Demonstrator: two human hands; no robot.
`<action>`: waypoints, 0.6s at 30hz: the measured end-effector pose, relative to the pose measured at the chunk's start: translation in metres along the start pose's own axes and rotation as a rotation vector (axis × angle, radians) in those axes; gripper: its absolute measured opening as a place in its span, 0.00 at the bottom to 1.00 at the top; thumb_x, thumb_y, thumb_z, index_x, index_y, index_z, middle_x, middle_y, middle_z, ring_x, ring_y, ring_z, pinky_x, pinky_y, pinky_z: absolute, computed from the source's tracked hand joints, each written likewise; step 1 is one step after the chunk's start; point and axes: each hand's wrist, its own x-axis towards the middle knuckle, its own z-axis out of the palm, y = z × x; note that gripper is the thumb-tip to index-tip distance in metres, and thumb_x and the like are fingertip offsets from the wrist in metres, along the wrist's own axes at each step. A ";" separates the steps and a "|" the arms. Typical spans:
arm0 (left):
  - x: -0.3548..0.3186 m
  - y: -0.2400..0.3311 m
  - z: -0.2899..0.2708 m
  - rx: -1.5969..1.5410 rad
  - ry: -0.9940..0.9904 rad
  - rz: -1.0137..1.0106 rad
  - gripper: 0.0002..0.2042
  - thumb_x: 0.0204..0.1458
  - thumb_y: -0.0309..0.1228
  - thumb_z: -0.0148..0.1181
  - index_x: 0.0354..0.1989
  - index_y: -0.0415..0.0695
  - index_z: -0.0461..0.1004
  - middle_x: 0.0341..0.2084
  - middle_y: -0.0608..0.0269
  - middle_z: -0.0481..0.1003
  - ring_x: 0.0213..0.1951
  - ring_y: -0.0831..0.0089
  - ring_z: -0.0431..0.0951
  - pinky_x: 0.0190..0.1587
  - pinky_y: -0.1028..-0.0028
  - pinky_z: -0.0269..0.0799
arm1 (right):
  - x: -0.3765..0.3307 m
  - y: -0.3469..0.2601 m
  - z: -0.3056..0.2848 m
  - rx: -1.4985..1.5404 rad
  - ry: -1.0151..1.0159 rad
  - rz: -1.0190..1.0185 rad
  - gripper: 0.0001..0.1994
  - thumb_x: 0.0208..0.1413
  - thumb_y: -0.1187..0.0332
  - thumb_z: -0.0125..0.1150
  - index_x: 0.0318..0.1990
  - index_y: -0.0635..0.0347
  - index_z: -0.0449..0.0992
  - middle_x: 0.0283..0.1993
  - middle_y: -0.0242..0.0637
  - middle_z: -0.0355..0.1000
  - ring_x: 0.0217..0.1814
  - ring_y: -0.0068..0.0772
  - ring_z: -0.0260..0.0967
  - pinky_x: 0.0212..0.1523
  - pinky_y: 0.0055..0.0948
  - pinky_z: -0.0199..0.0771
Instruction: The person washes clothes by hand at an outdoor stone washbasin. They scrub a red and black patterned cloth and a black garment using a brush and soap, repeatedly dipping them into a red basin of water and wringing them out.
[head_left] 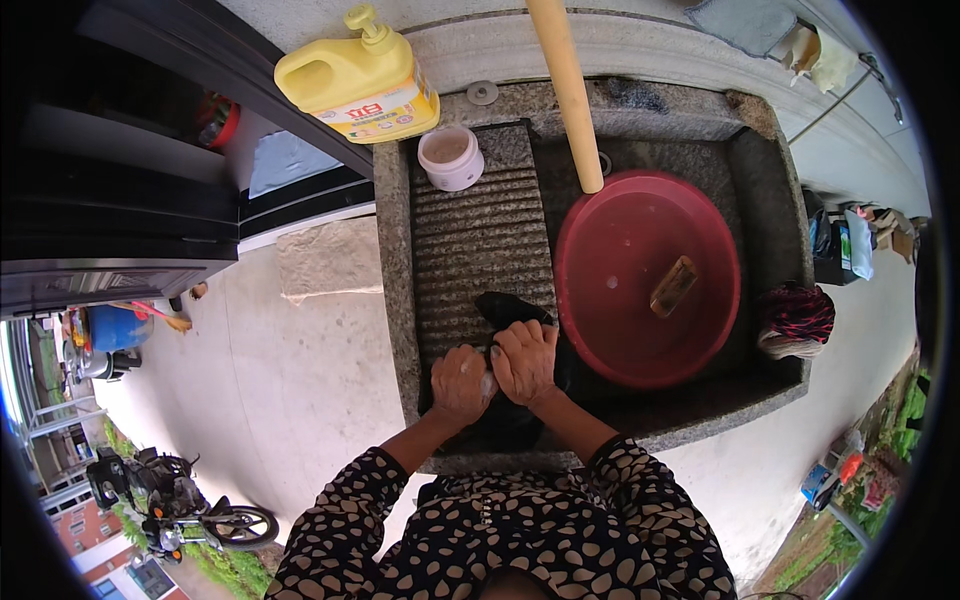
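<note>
A wet black cloth [512, 428] lies bunched on the ridged stone washboard [480, 240] of a stone sink. My left hand [462, 385] is closed on the cloth, knuckles up, with a whitish patch beside its fingers. Right beside it, my right hand [526, 362] also grips the cloth, and a dark end [508, 310] pokes out beyond the fingers. How much fabric lies inside the fists is hidden. To the right, a red basin [652, 365] holds cloudy water, with a wooden-backed brush [674, 287] in it.
A yellow pump jug [350, 85] and a small pale tub [451, 160] stand at the sink's far left. A long yellowish pole or pipe [568, 95] comes down to the basin's far rim. A dark red-and-black mop head [797, 320] hangs over the right edge [795, 245].
</note>
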 end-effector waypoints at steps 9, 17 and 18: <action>0.064 -0.049 0.019 -0.305 -0.016 -0.376 0.10 0.50 0.35 0.56 0.37 0.43 0.71 0.33 0.54 0.67 0.38 0.55 0.66 0.40 0.57 0.64 | 0.093 0.028 0.028 -0.229 -0.077 0.174 0.17 0.55 0.50 0.50 0.39 0.51 0.77 0.43 0.35 0.67 0.49 0.42 0.61 0.53 0.49 0.52; 0.024 -0.012 0.019 0.012 0.004 -0.049 0.11 0.43 0.30 0.61 0.26 0.44 0.62 0.20 0.61 0.58 0.24 0.62 0.61 0.27 0.65 0.50 | 0.023 0.017 0.007 -0.043 -0.107 0.085 0.09 0.53 0.62 0.50 0.29 0.51 0.76 0.35 0.30 0.66 0.39 0.33 0.60 0.41 0.37 0.52; 0.041 -0.029 0.028 0.039 -0.011 -0.042 0.11 0.43 0.28 0.60 0.28 0.44 0.62 0.23 0.60 0.59 0.26 0.60 0.62 0.27 0.63 0.52 | 0.049 0.028 0.015 -0.141 -0.092 0.098 0.09 0.53 0.61 0.50 0.29 0.51 0.75 0.35 0.31 0.66 0.38 0.35 0.59 0.40 0.38 0.52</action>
